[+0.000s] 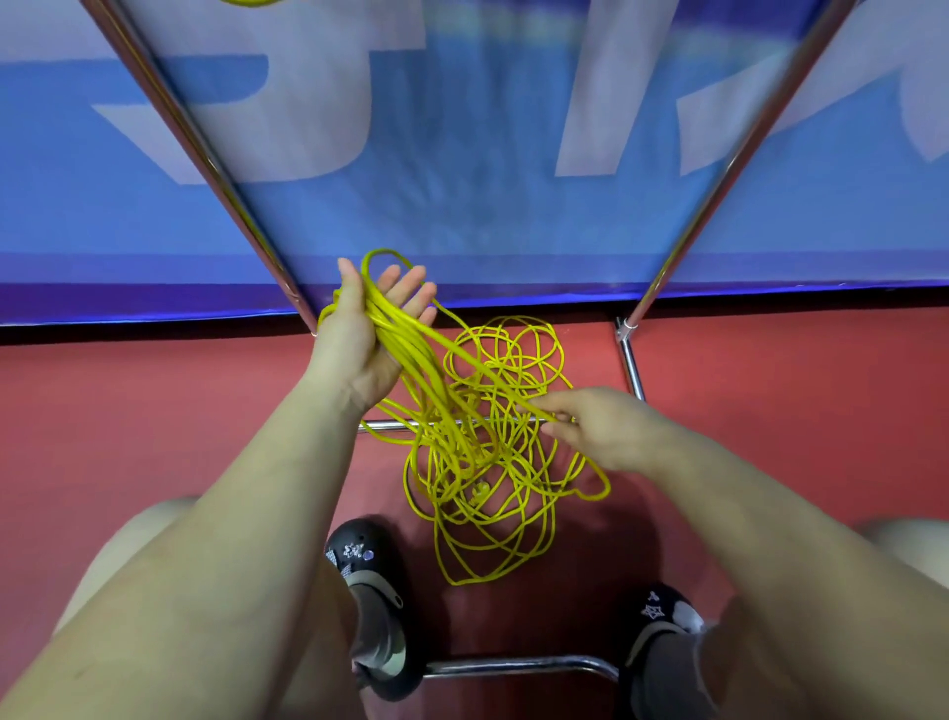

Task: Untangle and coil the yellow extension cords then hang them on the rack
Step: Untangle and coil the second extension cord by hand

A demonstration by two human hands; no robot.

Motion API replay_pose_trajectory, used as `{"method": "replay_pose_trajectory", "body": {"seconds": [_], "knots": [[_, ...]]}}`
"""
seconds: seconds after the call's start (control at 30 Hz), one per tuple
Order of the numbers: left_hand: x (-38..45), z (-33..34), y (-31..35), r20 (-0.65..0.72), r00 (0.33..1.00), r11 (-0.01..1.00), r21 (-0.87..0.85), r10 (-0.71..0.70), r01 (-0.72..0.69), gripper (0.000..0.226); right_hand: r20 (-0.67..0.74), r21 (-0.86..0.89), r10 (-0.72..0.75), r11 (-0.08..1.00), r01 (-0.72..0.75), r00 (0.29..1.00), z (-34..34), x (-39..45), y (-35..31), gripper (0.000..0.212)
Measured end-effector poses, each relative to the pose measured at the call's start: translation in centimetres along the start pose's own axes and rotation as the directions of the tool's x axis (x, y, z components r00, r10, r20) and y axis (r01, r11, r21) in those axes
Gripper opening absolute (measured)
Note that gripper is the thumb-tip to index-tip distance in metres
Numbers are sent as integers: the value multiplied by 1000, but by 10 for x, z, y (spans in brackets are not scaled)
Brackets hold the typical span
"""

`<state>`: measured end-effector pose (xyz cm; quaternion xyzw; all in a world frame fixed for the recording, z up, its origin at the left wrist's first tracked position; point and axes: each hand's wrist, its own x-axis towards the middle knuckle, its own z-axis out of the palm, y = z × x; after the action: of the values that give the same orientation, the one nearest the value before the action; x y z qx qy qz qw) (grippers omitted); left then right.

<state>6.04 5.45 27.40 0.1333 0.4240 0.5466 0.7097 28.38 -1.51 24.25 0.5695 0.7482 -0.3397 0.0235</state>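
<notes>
A tangled yellow extension cord lies in a loose heap on the red floor between the rack's legs. My left hand is raised palm up with fingers spread, and several loops of the cord hang across its palm between thumb and fingers. One strand runs taut from those loops down to my right hand, which pinches it just above the heap. A bit of another yellow cord shows at the top edge, up on the rack.
The chrome rack's slanted poles rise left and right, its base bars lie on the floor by the heap. A blue and white banner stands behind. My two black shoes are close to the cord.
</notes>
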Motion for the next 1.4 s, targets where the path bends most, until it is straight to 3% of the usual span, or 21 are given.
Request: {"method": "replay_pose_trajectory", "body": {"seconds": [0.27,0.37,0.43,0.53,0.67,0.77,0.87,1.0,1.13,1.3,1.4], "knots": [[-5,11,-25,29,993,989,91,-118,115,22,-12,113,-25,993,26,1000,1,5,-1,38],[-1,9,-27,51,991,991,49,-126,123,24,-11,179,-49,983,50,999,3,5,1,11],[2,6,-20,75,992,994,-7,-106,106,27,99,104,-13,995,2,995,4,3,2,29],[6,2,-4,79,996,995,-87,-44,51,29,279,-125,138,986,-106,950,10,-2,8,36],[7,-3,2,45,999,1000,-3,27,-27,29,176,-105,170,983,-153,970,4,-2,18,24],[7,-6,-3,32,998,984,168,51,-55,31,49,182,161,969,-167,986,-9,-1,20,13],[7,-12,-13,27,991,886,446,129,-128,36,19,587,234,784,-200,972,-18,-1,12,8],[2,-13,-27,102,983,595,785,151,-172,35,152,867,326,408,-284,933,-28,0,0,17],[-2,-9,-38,170,984,559,811,57,-172,20,327,924,279,106,-367,903,-39,3,-9,9],[-8,-7,-54,205,977,546,826,-59,-140,16,286,958,274,-74,-276,918,-45,9,-18,11],[-10,-5,-62,248,965,437,880,-91,-185,11,243,962,314,-201,-186,918,-47,10,-17,12]]}}
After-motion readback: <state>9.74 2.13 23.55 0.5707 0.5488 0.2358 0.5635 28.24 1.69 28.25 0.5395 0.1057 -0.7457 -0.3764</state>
